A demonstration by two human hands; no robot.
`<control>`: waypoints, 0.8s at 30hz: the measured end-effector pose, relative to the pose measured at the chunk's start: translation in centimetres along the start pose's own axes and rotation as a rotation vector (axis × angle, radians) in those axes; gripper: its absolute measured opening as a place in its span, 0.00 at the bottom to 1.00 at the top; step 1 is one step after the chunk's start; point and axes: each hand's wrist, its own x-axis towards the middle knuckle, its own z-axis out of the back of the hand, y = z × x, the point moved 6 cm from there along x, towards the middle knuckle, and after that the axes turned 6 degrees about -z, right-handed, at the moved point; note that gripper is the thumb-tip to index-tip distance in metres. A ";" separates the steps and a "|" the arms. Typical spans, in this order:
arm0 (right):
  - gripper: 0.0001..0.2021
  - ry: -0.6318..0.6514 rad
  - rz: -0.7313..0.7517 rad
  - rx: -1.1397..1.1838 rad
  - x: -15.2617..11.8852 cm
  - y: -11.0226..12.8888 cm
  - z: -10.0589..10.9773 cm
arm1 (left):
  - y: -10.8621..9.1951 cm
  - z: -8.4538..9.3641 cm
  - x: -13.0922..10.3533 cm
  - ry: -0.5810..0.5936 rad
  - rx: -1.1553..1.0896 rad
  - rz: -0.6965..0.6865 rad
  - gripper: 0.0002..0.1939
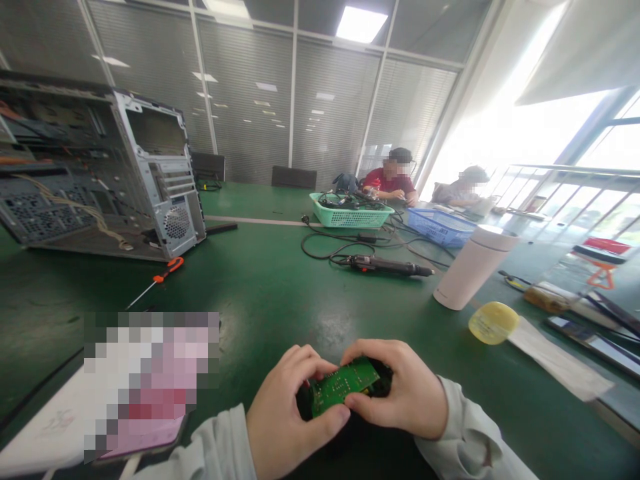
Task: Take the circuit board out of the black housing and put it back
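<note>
A small green circuit board [345, 385] is held between both hands above the green table, near the bottom centre. My left hand [295, 413] grips its left end, with the thumb along the lower edge and the fingers at the upper left. On the other side, my right hand [400, 390] pinches the right end between thumb and fingers. Dark parts show under and beside the board, partly hidden by the fingers.
An open computer case [175, 193] stands at the left, with an orange-handled screwdriver [169, 269] before it. Beyond the hands are an electric screwdriver [390, 266], a green basket [350, 215], a blue basket [440, 227] and a pale tumbler [473, 267]. Two people sit farther back.
</note>
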 end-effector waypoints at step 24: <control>0.44 0.076 -0.108 0.188 -0.4 -2.3 0.0 | 3.5 0.9 -0.4 -0.246 -0.258 0.349 0.15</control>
